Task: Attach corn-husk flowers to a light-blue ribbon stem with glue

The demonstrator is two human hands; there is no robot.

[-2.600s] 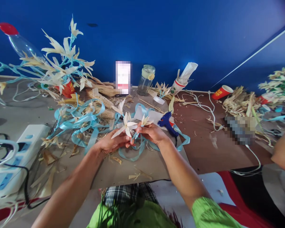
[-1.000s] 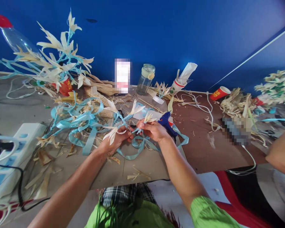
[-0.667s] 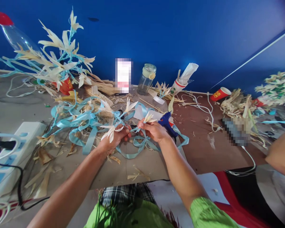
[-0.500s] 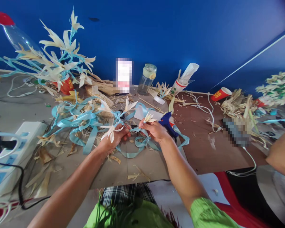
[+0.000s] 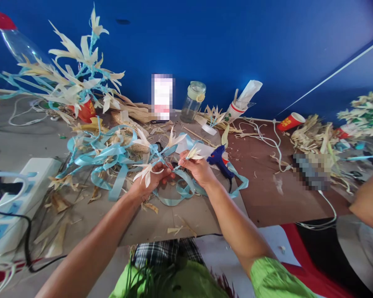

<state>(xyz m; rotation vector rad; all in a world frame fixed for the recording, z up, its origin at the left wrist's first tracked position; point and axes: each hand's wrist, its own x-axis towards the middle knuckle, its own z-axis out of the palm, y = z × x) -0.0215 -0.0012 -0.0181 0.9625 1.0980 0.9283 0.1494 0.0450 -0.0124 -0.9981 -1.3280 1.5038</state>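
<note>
My left hand (image 5: 153, 176) is closed around a stem wrapped in light blue ribbon, part of a branch of pale corn-husk flowers (image 5: 146, 173) that fans out above the fingers. My right hand (image 5: 199, 167) pinches a single husk flower (image 5: 194, 154) by its blue-wrapped stem. The two stems come close together between my hands; whether they touch is hard to make out. Loops of blue ribbon (image 5: 174, 202) hang and lie below and around both hands. Just right of my right hand rests a dark blue glue gun (image 5: 219, 160).
Left stand a white power strip (image 5: 17, 198) and husk flowers (image 5: 83, 62) in a red cup. A glass bottle (image 5: 193, 102), a bright screen (image 5: 162, 97) and a white cup (image 5: 237, 108) line the wall. Corn cobs and scraps litter the table. Another person's arm (image 5: 369, 198) is at right.
My right hand has shifted slightly left with its flower, closer to my left hand. My left hand stays nearly in place, still gripping the branch.
</note>
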